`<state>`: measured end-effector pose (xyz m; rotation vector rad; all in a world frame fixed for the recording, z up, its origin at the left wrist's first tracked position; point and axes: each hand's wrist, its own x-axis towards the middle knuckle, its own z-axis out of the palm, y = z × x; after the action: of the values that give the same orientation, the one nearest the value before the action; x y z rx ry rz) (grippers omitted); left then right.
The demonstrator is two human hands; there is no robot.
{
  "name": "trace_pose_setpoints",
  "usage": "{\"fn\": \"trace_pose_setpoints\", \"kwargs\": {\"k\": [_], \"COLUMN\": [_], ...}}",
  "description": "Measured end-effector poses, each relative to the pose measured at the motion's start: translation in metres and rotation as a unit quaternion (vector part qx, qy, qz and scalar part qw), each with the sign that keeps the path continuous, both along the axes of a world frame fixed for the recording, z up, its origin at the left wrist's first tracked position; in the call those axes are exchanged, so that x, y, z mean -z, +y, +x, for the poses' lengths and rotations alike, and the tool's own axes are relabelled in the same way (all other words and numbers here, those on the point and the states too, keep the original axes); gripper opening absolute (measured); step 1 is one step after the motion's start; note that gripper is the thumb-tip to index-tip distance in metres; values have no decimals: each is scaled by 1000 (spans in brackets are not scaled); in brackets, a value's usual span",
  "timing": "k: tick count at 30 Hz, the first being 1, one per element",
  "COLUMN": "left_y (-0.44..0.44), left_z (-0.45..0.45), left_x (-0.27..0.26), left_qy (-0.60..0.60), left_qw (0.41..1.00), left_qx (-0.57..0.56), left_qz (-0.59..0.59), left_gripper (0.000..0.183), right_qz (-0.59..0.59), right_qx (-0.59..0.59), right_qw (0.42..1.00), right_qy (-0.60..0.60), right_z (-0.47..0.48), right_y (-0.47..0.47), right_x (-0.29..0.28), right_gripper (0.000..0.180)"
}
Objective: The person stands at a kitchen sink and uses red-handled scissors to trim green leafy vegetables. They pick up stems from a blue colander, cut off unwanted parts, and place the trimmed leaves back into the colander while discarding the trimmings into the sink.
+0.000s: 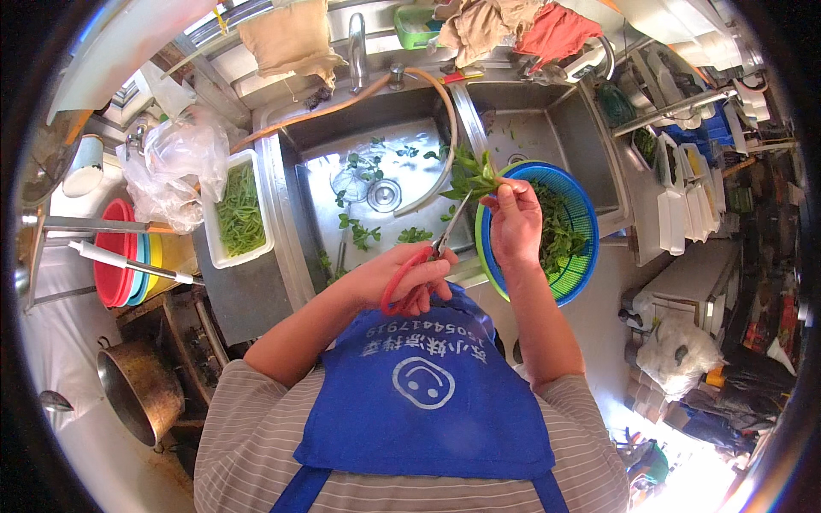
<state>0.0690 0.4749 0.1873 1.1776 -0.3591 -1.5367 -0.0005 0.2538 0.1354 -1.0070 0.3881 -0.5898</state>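
Observation:
My left hand (410, 276) grips scissors (442, 243) by their red handles. The blades point up and away from me, their tips at the edge of a leafy green sprig (471, 174). Between thumb and fingers, my right hand (516, 221) pinches that sprig by its stem end. Below the right hand stands a blue plastic colander (591, 247) inside a green one, partly filled with cut leaves (561, 240). Loose sprigs (360, 236) lie scattered in the left steel sink basin (410, 141), around a drain strainer (385, 195). My right wrist hides part of the colander.
An orange hose (308, 118) curves from the tap into the left basin. A white tub of cut green vegetable (240, 211) stands left of it, beside plastic bags (183, 160). Cloths (494, 29) hang behind the sink. White containers (693, 211) stand at right.

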Motion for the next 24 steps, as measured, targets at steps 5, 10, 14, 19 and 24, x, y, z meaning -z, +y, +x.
{"fn": "trace_pose_setpoints", "kwargs": {"k": [5,10,14,19,24], "left_y": [1,-1,-2,13,48], "left_z": [2,3,3,11,21], "left_x": [4,1,9,2,-1], "left_qy": [11,23,1,-87,-90], "left_qw": [1000,1000,1000,996,994], "left_qx": [8,8,11,18,-38], "left_qz": [5,8,2,29,43], "left_gripper": [48,48,46,39,38], "right_qz": [-36,-43,-101,-534,-690], "right_qx": [-11,-8,-20,10,-3], "right_qw": [999,999,994,845,723], "right_qy": [8,14,30,-24,-33], "right_z": [0,-2,-4,-8,-17], "right_y": [1,2,10,4,-5], "right_x": [-1,1,-6,-38,-46], "right_gripper": [7,7,9,18,26]}}
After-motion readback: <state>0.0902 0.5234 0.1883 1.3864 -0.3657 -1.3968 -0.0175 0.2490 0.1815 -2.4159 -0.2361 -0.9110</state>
